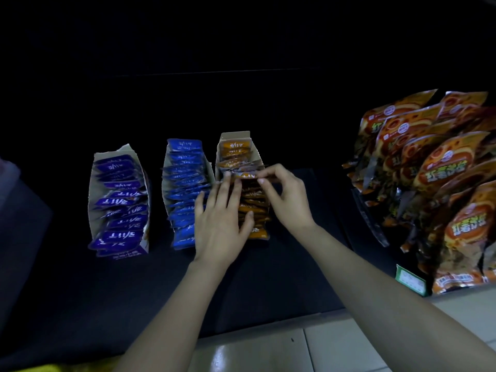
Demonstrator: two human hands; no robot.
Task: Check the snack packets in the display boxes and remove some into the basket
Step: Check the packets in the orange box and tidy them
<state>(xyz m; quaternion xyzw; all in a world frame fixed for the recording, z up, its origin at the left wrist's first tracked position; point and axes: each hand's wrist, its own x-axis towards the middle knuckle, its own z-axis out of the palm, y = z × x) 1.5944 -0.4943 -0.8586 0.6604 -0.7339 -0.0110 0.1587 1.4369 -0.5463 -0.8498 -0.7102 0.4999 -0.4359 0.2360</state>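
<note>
Right grip [287, 200] pinches orange packet [245, 175] by top edge, tilting it for checking; left grip [220, 226], fingers flat, steadies row in orange display box [234, 135], mid-shelf [281, 277].

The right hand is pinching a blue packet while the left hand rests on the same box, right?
Not quite. The head view shows the right hand pinching an orange packet, not a blue one. The left hand does rest on the same box, with its fingers laid over the row of packets.
</note>
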